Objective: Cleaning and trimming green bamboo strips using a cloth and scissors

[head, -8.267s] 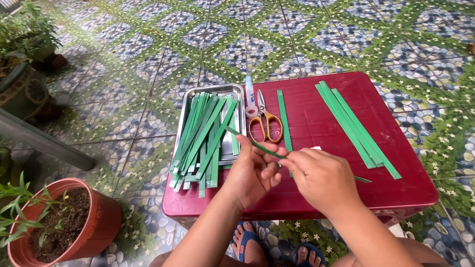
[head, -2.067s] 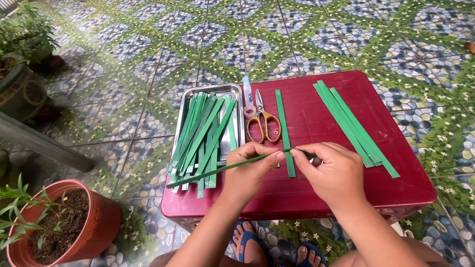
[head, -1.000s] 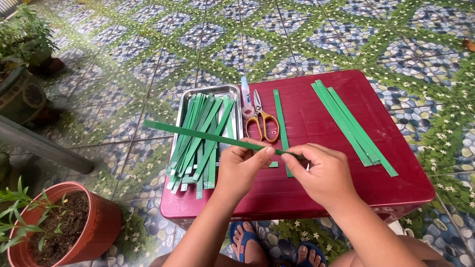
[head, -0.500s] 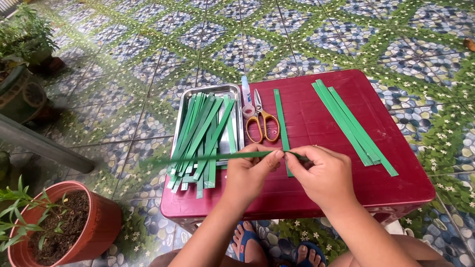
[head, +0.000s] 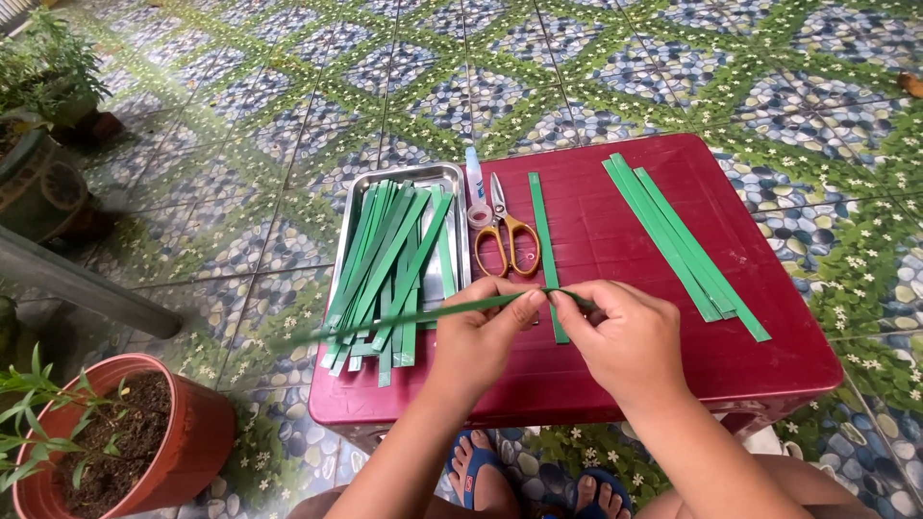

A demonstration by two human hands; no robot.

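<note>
Both hands meet over the front of the red table [head: 769, 375], fingers closed in a pinch on one green strip [head: 423, 314]. The left hand [head: 481, 336] grips it w/ thumb and forefinger, the right hand [head: 630, 341] pinches the same strip at its right end, so the two pinch points are almost touching. The strip runs out to the left, a bit blurred, over the tray [head: 452, 173], which holds a loose pile of more strips [head: 385, 264].

Behind the hands lie the scissors [head: 505, 235] w/ orange handles, a small glue bottle [head: 474, 183] just beside them, one single strip [head: 543, 231] and, well apart on the right, a flat bundle of strips [head: 673, 235]. A potted plant [head: 125, 437] stands on the floor at left.

To work the strip well, in my judgement: keep the pinches close together so the piece between them stays flat and does not twist. Press w/ the fingertip pads, not nails, because thin strip tears or creases easily. The long free end swings over the tray, so hold it high enough not to catch the pile.
</note>
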